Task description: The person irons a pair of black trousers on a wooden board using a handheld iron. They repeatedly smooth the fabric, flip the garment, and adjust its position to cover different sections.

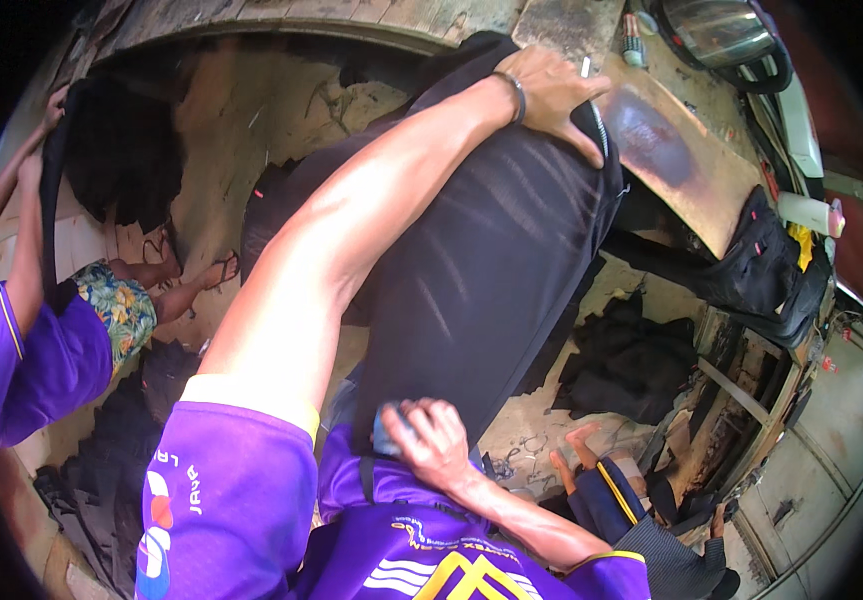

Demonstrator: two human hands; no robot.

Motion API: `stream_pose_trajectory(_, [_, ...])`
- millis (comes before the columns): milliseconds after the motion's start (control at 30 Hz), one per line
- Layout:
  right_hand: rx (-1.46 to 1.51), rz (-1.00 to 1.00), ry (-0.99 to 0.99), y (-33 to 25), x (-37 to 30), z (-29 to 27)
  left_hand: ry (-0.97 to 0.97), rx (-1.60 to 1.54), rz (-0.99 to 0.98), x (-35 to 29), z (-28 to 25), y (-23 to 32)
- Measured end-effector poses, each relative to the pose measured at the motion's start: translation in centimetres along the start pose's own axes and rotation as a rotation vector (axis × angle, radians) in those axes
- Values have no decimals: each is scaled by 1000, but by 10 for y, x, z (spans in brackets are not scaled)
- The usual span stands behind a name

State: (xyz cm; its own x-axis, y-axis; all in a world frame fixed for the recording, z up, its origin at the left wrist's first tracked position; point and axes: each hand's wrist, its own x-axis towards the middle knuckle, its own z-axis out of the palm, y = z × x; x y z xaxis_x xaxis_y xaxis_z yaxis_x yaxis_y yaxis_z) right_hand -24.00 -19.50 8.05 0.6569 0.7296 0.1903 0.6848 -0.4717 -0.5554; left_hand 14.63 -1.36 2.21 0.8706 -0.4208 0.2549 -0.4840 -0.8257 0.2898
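Observation:
A large black garment [481, 240] is stretched in front of me, from my waist toward the wooden table. My left hand [551, 95], reaching forward with a band on its wrist, grips the garment's far end, thumb and fingers apart around the cloth. A pale, toothed strip like a zip shows by the thumb. Close to my waist, my right hand [431, 440] is closed around a blue-grey lump [391, 430]; blur hides its kind. This hand is over the garment's near end.
A stained board [661, 145], a small bottle [633, 45] and a visored helmet [726, 40] are on the table. Black cloth lies in heaps [631, 360] below. At left, another person [51, 350] holds up black cloth; someone else [641, 510] sits low at right.

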Motion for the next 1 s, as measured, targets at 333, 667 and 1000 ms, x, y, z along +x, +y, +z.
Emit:
stream_pose_trajectory(333, [-89,155,80,157,121,-5,-39,-37,-42,4,4,-3])
stream_pose_trajectory(667, [-45,-52,-52,132,71,-34,-24,10,-102,18,17,-4])
stream_pose_trajectory(1000, [59,188,44,35,10,-15,44,36,-117,16,28,-6])
